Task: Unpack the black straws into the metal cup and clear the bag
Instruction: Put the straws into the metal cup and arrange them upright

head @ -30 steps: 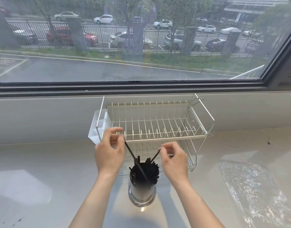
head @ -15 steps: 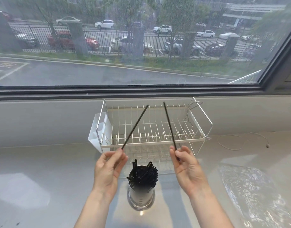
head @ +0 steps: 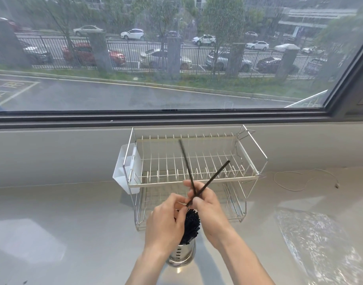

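A shiny metal cup [head: 181, 256] stands on the pale counter near me, packed with a bundle of black straws [head: 192, 225]. Both hands meet just above it. My left hand [head: 166, 221] pinches one black straw [head: 213, 176] that leans up to the right. My right hand [head: 210, 214] pinches a second black straw [head: 185, 159] that leans up to the left. The two straws cross in front of the rack. My left hand hides part of the bundle and the cup's rim. The clear plastic bag [head: 320, 243] lies flat on the counter at the right.
A two-tier wire dish rack [head: 248, 177] stands right behind the cup, with a white plastic caddy [head: 123, 173] hung on its left end. A thin white cable [head: 299, 189] lies at the back right. The window ledge and glass close off the far side.
Both hands lifted one straw each out of the cup, held them apart, and have now come together over the cup so the two straws cross.
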Motion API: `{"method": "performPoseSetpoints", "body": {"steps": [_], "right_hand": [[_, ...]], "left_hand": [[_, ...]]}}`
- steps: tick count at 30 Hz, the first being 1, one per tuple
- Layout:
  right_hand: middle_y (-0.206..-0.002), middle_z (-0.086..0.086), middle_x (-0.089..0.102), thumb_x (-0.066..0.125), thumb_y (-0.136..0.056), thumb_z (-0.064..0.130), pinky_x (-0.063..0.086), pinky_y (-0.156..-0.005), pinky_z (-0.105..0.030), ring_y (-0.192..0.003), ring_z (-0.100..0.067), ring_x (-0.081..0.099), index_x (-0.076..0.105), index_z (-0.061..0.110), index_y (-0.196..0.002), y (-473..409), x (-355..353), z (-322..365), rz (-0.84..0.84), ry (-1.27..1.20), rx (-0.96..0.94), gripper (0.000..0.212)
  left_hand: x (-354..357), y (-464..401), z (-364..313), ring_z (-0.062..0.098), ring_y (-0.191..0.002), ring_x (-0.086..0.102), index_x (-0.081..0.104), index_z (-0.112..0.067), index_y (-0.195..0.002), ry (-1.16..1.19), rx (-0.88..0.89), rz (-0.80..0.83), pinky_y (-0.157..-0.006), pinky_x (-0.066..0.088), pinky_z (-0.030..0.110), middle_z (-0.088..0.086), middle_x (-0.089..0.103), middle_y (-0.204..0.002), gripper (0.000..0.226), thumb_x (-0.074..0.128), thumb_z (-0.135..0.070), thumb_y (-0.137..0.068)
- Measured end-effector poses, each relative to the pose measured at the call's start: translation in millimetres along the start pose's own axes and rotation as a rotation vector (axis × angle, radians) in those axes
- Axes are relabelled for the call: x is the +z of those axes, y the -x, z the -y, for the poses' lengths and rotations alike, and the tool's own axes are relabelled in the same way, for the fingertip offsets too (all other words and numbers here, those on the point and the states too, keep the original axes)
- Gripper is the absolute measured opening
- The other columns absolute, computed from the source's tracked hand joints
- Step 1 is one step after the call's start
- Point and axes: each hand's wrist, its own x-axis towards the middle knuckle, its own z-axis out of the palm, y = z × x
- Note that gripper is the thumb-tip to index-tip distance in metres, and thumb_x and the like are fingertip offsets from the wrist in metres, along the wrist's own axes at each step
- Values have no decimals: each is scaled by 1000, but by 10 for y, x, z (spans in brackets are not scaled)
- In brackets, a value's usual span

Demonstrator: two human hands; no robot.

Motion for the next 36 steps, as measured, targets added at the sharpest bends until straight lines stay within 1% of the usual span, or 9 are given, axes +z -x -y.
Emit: {"method": "performPoseSetpoints", "body": {"steps": [3, 7, 10, 14, 17, 22, 27, 31, 36], "right_hand": [[-82, 9, 59, 53, -98, 16, 52, -73, -24, -77, -7, 61, 67, 25, -94, 21, 72, -18, -10, -31, 17, 17], [-84, 15, 63, 45, -102, 51, 43, -78, -21, -86, 2, 62, 61, 31, -89, -8, 86, -69, -26, 35, -76, 29], [-94, 11, 63, 38, -106, 43, 41, -82, -17, -90, 3, 56, 62, 33, -88, -33, 152, -108, -2, 299, -238, 32], [-89, -2, 64, 42, -102, 21, 48, -87, -49, -96, -29, 55, 60, 17, -87, -53, 239, -344, 70, 575, -309, 24], [-118, 12, 64, 51, -93, 27, 33, -104, -37, -120, -13, 42, 68, 25, -106, -44, 159, -555, 47, 747, -295, 21], [-138, 13, 56, 75, -81, 28, 27, -113, -28, -135, -8, 39, 65, 34, -127, -8, -108, -606, 16, 704, -198, 47], [-129, 13, 63, 68, -90, 15, 48, -92, -18, -108, 2, 61, 63, 31, -130, 19, -358, -665, -75, 573, -44, 43], [-103, 17, 77, 68, -91, 15, 59, -81, -27, -83, 4, 70, 78, 32, -107, 41, -354, -717, -134, 548, -32, 25], [-78, 17, 78, 74, -86, 17, 61, -72, -27, -74, 4, 70, 82, 31, -86, -27, -277, -716, -228, 516, -24, 16]], "left_hand": [[14, 20, -15, -8, -77, 65, 49, -47, -101, -81, 36, 11, -63, 46, 25, -33, 68, -76, 23, 62, -34, -87], [-178, -84, -61, -7, -120, 53, 49, -47, -127, 116, 52, 65, -100, 45, 29, -24, 67, -116, 65, 64, -12, -74], [-386, -242, -185, 0, -134, 48, 47, -37, -143, 435, 58, -11, -111, 40, 32, -17, 57, -139, 71, 62, -15, -77], [-453, -355, -395, 0, -115, 65, 51, -49, -134, 301, 241, 87, -95, 51, 25, -22, 72, -116, 44, 62, -39, -93], [-297, -334, -285, 2, -90, 73, 60, -35, -103, 231, 239, -9, -77, 58, 34, -21, 75, -91, 9, 54, -28, -104], [-50, -85, 121, 5, -88, 71, 45, -47, -118, 136, 92, 43, -79, 57, 35, -21, 76, -95, 29, 46, -22, -106], [157, 21, 345, 14, -109, 65, 52, -43, -113, 82, 39, -49, -94, 49, 41, -17, 71, -111, 20, 43, -27, -106], [250, 36, 470, 20, -138, 46, 68, -29, -121, -85, 6, -19, -113, 38, 44, -6, 53, -148, 27, 48, -24, -104], [175, 74, 541, 15, -146, 34, 38, -48, -149, -144, 19, 84, -116, 36, 43, -16, 23, -165, 50, 45, -52, -99]]}}
